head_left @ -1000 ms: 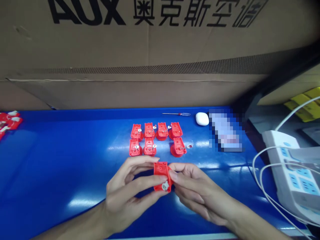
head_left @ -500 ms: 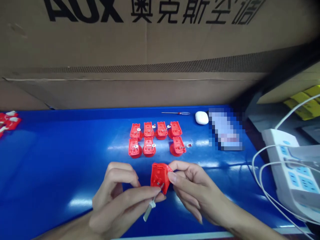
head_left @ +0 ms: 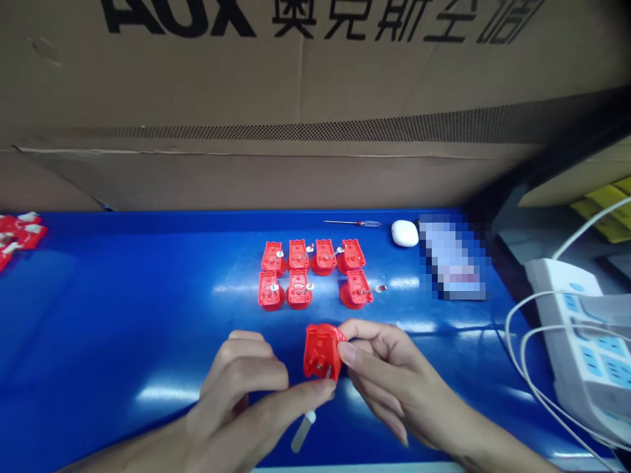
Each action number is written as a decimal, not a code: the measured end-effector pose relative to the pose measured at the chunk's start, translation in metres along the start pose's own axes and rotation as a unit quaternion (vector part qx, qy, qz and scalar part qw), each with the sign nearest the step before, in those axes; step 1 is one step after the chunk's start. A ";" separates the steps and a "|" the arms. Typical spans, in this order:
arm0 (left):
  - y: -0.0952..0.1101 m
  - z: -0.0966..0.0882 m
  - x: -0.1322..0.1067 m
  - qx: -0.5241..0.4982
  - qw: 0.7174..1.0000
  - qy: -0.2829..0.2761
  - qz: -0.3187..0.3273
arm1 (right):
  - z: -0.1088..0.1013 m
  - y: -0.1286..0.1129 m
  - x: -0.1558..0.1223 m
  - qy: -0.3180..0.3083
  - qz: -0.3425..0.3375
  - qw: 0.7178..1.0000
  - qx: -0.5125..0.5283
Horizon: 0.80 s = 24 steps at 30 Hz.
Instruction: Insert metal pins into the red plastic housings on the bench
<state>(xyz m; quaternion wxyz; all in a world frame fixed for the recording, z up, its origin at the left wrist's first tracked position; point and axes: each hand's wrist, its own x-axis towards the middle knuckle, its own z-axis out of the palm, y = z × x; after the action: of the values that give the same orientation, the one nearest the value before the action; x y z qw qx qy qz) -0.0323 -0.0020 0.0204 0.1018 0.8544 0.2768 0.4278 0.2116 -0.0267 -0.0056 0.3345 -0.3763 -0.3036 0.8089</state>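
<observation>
My right hand (head_left: 389, 374) grips a small red plastic housing (head_left: 319, 351) by its right side, with its open, hollow face turned up. A screw-like metal post stands inside it. My left hand (head_left: 261, 394) is closed in a pinch at the housing's lower edge, on a thin rod with a pale flat end (head_left: 302, 432) that sticks out below the fingers. The pinched part of the rod is hidden by the thumb. Beyond the hands, several similar red housings (head_left: 298, 289) stand in two rows, most with a small rod and white tip.
On the blue table (head_left: 123, 315) lie a screwdriver (head_left: 362, 224), a white rounded case (head_left: 405, 233) and a blurred-out phone-like object (head_left: 453, 256). Red and white parts (head_left: 20, 233) are at the far left. A white power strip (head_left: 576, 328) with cables stands right; a cardboard box (head_left: 296, 92) backs the table.
The whole view has shifted slightly, with things sitting a little further right. My left thumb has slid along the housing's lower edge and now covers more of the rod.
</observation>
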 end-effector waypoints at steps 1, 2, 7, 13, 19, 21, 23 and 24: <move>0.000 0.000 0.000 -0.003 1.000 -0.004 0.001 | 0.000 0.000 0.000 0.000 -0.001 1.000 -0.001; 0.000 0.000 -0.001 -0.006 1.000 -0.005 -0.001 | 0.000 0.000 0.000 0.000 -0.002 1.000 -0.002; -0.002 0.006 -0.012 -0.027 1.000 0.004 -0.003 | 0.000 -0.001 0.001 0.000 -0.004 1.000 -0.007; -0.002 0.008 -0.020 -0.045 0.999 0.008 -0.019 | -0.001 -0.002 -0.001 0.001 0.003 1.000 -0.009; 0.001 0.006 -0.012 -0.044 0.999 -0.014 -0.017 | -0.002 -0.001 0.000 0.004 0.005 1.000 -0.016; 0.000 0.009 -0.010 -0.048 0.999 -0.002 -0.012 | -0.002 -0.001 0.001 0.007 0.004 1.000 -0.017; -0.001 0.012 -0.009 -0.051 0.998 0.027 0.002 | -0.002 -0.001 0.001 0.008 0.001 1.000 -0.013; -0.001 0.014 -0.009 -0.051 0.997 0.062 -0.007 | -0.002 -0.001 0.001 0.008 0.002 1.000 -0.010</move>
<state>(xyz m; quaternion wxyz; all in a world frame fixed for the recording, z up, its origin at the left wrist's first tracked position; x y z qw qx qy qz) -0.0260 -0.0053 0.0059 0.1310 0.8183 0.2659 0.4925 0.2130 -0.0249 -0.0059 0.3320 -0.3865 -0.3083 0.8034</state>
